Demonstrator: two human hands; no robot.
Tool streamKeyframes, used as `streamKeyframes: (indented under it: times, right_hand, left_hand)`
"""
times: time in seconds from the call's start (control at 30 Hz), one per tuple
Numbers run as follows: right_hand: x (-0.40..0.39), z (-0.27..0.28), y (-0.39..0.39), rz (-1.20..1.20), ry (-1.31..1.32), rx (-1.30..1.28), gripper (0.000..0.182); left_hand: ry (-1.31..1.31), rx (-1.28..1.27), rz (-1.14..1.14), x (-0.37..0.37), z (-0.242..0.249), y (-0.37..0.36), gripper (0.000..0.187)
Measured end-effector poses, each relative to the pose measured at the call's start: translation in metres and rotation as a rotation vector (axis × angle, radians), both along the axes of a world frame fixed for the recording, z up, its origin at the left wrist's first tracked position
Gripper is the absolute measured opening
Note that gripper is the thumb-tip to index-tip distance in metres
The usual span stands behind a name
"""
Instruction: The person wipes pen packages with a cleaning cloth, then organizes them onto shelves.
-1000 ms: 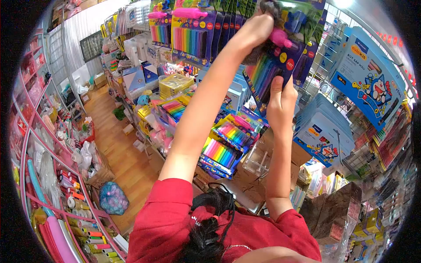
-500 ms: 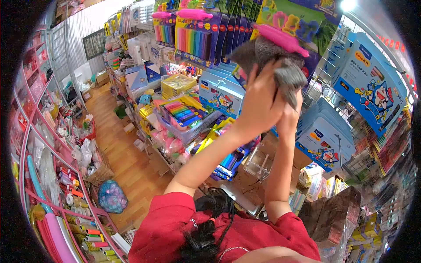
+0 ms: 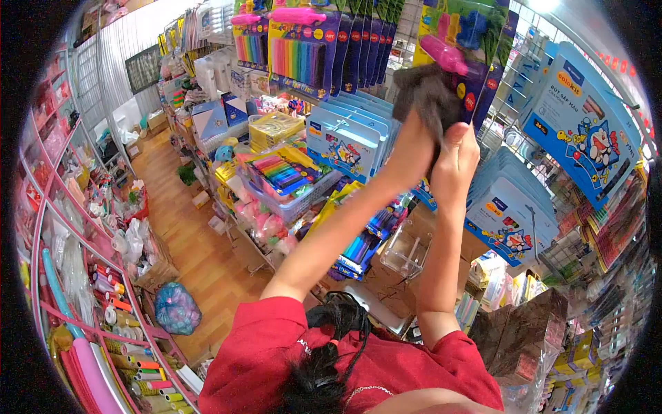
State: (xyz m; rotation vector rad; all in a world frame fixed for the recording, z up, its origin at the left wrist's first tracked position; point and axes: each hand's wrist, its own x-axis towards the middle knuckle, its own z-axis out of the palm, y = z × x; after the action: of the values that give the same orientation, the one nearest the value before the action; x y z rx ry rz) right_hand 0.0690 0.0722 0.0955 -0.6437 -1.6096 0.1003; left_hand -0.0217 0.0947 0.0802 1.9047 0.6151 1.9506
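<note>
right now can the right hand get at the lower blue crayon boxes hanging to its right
Probably yes: the lower crayon boxes hang close beside the right hand, with nothing visible between, though it seems busy steadying the clay pack, so might need to let go.

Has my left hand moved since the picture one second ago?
Yes, downward in the view. It was level with the clay sticks in the hanging rainbow pack; now your left hand sits below that pack's bottom edge.

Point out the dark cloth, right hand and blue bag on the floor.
Dark cloth [image 3: 429, 90], head view, upper folds.
Right hand [image 3: 454, 169], head view, middle.
Blue bag [image 3: 177, 308], head view, middle of its side.
</note>
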Motion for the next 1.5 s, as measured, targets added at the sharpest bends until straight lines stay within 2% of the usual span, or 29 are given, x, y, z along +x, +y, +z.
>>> streamKeyframes:
  times: [0.07,0.17,0.23,0.27,0.3,0.4,0.43,0.5,0.57,0.63,0.77,0.8,0.83,0.93,1.0,1.13,1.2,1.23,1.4,1.5]
  right_hand:
    - [0.004,-0.007,0.008,0.213,0.121,-0.066,0.059]
    - [0.007,-0.004,0.003,0.318,0.123,-0.109,0.059]
    - [0.004,0.003,-0.007,0.197,0.07,-0.071,0.059]
    - [0.003,0.003,-0.01,0.145,0.041,-0.069,0.059]
    - [0.003,0.002,-0.012,0.12,0.022,-0.069,0.059]
    - [-0.001,0.002,-0.015,0.121,-0.004,-0.077,0.059]
    - [-0.001,0.0,-0.011,0.126,0.006,-0.079,0.059]
    - [-0.001,-0.004,0.001,0.159,0.05,-0.059,0.059]
    - [-0.001,-0.001,0.001,0.328,0.136,-0.128,0.059]
    - [-0.002,-0.005,0.005,0.735,0.374,-0.355,0.058]
    - [0.003,-0.005,0.01,0.589,0.211,-0.275,0.059]
    - [-0.001,-0.003,0.005,0.399,0.194,-0.195,0.056]
    - [-0.002,-0.004,0.001,0.357,0.174,-0.201,0.055]
    - [-0.006,-0.008,-0.005,0.286,0.137,-0.154,0.044]
    - [-0.008,-0.005,-0.01,0.282,0.127,-0.167,0.046]
    - [-0.012,-0.007,-0.01,0.279,0.086,-0.123,0.047]
    - [-0.018,-0.001,-0.011,0.324,0.086,0.111,0.048]
    - [-0.017,-0.006,-0.01,0.526,0.115,-0.133,0.05]
    - [-0.012,-0.014,-0.013,0.384,0.132,-0.053,0.04]
    - [-0.004,-0.02,-0.024,0.305,0.109,-0.084,0.04]
  left_hand:
    - [-0.025,-0.058,-0.002,0.017,-0.003,-0.034,0.058]
    - [-0.014,-0.077,0.04,0.021,0.001,-0.032,0.062]
    - [0.144,0.0,0.228,0.011,0.002,0.008,0.058]
    - [0.204,0.066,0.236,0.002,0.013,0.019,0.056]
    - [-0.293,-0.187,-0.209,0.001,0.024,0.028,0.031]
    - [-0.401,-0.433,-0.282,-0.007,0.038,0.038,0.034]
    - [-0.38,-0.411,-0.3,-0.007,0.034,0.035,0.035]
    - [-0.298,-0.267,-0.238,-0.001,0.024,0.026,0.04]
    - [-0.174,-0.036,-0.082,0.018,0.0,-0.003,0.047]
    - [-0.063,-0.035,0.308,0.043,-0.018,-0.019,0.053]
    - [0.06,-0.049,0.381,0.026,-0.004,-0.007,0.06]
    - [0.11,-0.07,0.385,0.016,0.004,0.002,0.061]
    - [0.161,-0.091,0.389,0.006,0.013,0.014,0.062]
    - [-0.141,-0.191,0.007,-0.02,0.026,0.053,0.045]
    - [-0.318,-0.37,-0.271,-0.026,0.028,0.057,0.032]
    - [-0.442,-0.266,-0.282,-0.021,-0.001,0.061,0.032]
    - [-0.462,-0.197,-0.27,-0.012,-0.022,0.035,0.036]
    - [-0.556,-0.046,-0.343,-0.002,-0.028,0.022,0.039]
    - [-0.397,-0.241,0.082,-0.019,-0.056,-0.027,0.023]
    - [-0.29,-0.182,0.065,-0.032,-0.075,-0.058,0.021]
